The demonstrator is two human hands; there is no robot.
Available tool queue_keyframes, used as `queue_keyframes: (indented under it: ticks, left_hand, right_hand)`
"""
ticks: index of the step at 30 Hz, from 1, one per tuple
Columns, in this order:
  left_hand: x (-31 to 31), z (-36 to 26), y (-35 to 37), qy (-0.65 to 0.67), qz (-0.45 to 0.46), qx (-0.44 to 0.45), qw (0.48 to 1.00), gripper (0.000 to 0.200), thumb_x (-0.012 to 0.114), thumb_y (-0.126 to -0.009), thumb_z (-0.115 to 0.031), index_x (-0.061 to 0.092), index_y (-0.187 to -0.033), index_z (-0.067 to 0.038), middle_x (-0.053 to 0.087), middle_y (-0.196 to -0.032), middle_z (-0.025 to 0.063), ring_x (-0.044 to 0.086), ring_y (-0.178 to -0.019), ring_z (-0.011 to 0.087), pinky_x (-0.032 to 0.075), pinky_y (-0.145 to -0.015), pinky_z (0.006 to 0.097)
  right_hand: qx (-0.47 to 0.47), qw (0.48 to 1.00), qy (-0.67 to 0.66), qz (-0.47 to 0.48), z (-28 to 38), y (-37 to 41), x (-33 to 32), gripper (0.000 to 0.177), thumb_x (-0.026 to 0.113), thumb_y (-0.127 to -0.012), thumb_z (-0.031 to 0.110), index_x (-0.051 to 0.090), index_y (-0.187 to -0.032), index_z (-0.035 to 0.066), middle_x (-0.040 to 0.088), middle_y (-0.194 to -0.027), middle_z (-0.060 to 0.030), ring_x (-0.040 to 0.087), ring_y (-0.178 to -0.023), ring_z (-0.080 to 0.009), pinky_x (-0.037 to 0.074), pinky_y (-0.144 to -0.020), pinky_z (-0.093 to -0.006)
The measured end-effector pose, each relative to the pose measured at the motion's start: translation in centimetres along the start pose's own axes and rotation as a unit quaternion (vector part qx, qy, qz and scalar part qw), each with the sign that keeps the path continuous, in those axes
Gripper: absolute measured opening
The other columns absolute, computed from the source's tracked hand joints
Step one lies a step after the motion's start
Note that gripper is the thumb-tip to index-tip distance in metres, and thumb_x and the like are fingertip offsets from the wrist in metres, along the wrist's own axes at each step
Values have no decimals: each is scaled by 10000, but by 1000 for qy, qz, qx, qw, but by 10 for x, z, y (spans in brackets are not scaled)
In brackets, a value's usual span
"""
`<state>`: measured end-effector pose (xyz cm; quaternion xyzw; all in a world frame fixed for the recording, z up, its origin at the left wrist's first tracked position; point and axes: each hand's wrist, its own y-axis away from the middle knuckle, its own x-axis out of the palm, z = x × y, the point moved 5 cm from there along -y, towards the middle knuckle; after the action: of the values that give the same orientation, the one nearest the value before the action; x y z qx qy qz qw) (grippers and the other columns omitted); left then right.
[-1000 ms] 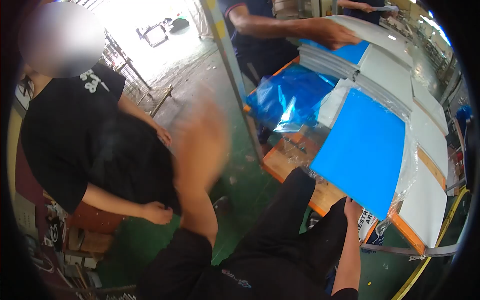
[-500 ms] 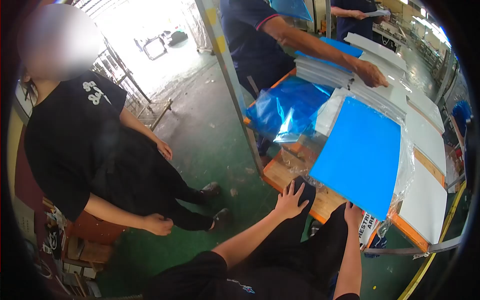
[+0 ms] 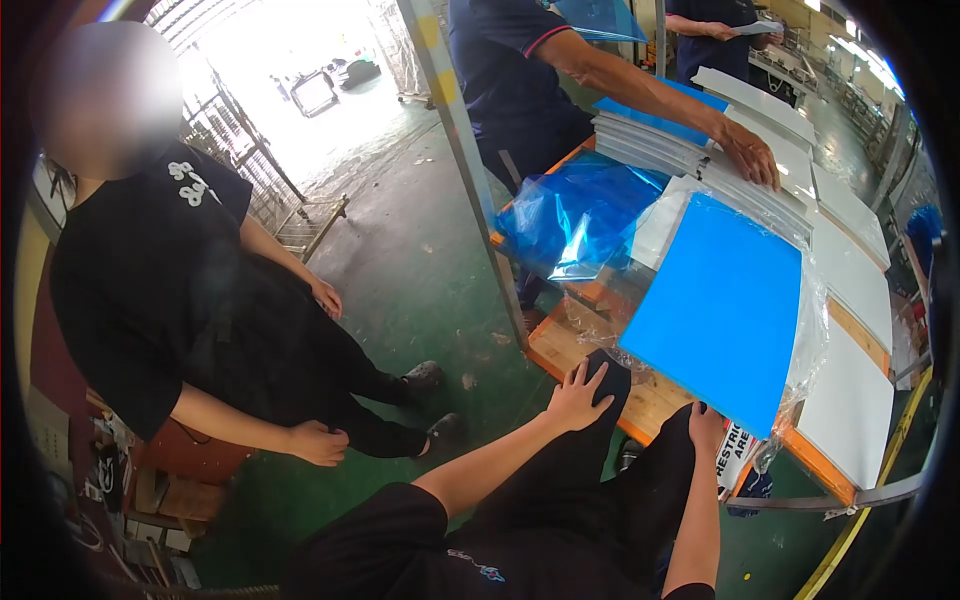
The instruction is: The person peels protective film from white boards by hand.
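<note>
My left hand (image 3: 580, 397) lies with its fingers spread on my left knee, holding nothing. On my other knee rests my right hand (image 3: 706, 428), its fingers partly hidden and lying along the dark trousers, with no object seen in it. Just beyond my knees a bright blue sheet (image 3: 715, 310) lies on clear plastic wrap, its near corner close to my right hand. The wooden pallet (image 3: 560, 345) shows beneath, by my left knee.
White panels (image 3: 850, 420) in stacks run along the right. Crumpled blue film (image 3: 585, 215) lies further back. A co-worker's hand (image 3: 750, 155) touches the white stack. Another person in black (image 3: 190, 270) stands at left. A metal post (image 3: 465, 165) rises beside the pallet.
The co-worker's hand has turned downward, its fingers lower over the white panels. The view has shifted slightly. My hands stay on my knees.
</note>
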<state>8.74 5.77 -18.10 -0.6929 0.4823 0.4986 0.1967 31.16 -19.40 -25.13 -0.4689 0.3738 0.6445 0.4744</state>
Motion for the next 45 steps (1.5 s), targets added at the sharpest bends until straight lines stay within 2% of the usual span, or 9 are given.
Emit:
queue_keyframes:
  ticks: [7,9,10,13,23,28,32,35,45]
  left_hand:
    - [-17,9,4,1,55,14,998,692,568,-928,-487,361,-1517,-187,503,-1419,254,572,-1225,396,500,-966,502]
    - [-120,-8,26,129,63,44,989,523,619,-908,-291,501,-1356,-47,708,-974,182,691,-946,368,552,-809,490]
    - [-206,-51,62,327,-9,-18,945,505,614,-914,-204,493,-1369,-23,695,-975,194,713,-817,329,563,-714,457]
    - [-353,-92,134,227,-416,19,880,593,530,-966,-54,330,-1524,-29,565,-571,12,487,-467,62,418,-470,237]
    - [-417,-121,169,248,-509,41,823,646,552,-979,-92,241,-1520,71,555,-544,22,479,-452,57,366,-446,208]
    - [-331,-118,125,162,-210,-14,964,511,549,-1002,-197,424,-1463,-18,639,-559,81,604,-486,118,474,-501,284]
    - [-143,-55,28,19,-7,46,999,458,546,-949,-371,556,-1254,-30,686,-983,268,676,-981,395,527,-854,522]
    - [-10,-27,-14,-96,-113,58,987,613,589,-932,-450,492,-1339,-2,442,-1408,309,410,-1310,503,439,-1014,552]
    - [0,-10,-23,8,-53,27,998,748,574,-935,-505,333,-1536,-130,319,-1549,261,341,-1392,485,386,-1075,579]
  right_hand:
    - [-23,999,-37,-2,14,6,-14,635,475,-967,498,456,-1441,76,487,-1446,-240,471,-1319,-426,413,-1067,-521]
    - [-64,994,-23,-82,1,2,-7,647,466,-975,510,446,-1444,64,470,-1457,-249,458,-1327,-433,405,-1071,-529]
    - [-64,996,-17,-64,-5,1,-12,651,459,-979,513,441,-1447,60,461,-1462,-253,456,-1328,-433,398,-1078,-528]
    - [-56,998,-15,37,2,9,-12,663,437,-991,523,431,-1455,51,440,-1476,-259,447,-1336,-434,377,-1098,-522]
    - [10,995,-34,98,26,14,-46,704,411,-996,557,379,-1497,63,393,-1526,-224,406,-1373,-440,338,-1130,-528]
    - [-90,993,-39,-66,27,9,-35,592,453,-994,478,488,-1423,70,501,-1440,-212,472,-1321,-411,391,-1081,-523]
    - [-155,981,-107,-50,24,8,-18,372,508,-969,316,666,-1143,29,674,-1146,-233,628,-1070,-419,497,-898,-525]
    - [-23,989,-144,-31,21,21,-37,508,452,-966,433,605,-1262,50,633,-1253,-238,616,-1155,-392,497,-953,-526]
    - [-44,996,-45,57,31,51,-61,514,514,-947,417,597,-1309,62,585,-1332,-220,508,-1278,-392,393,-1030,-561]
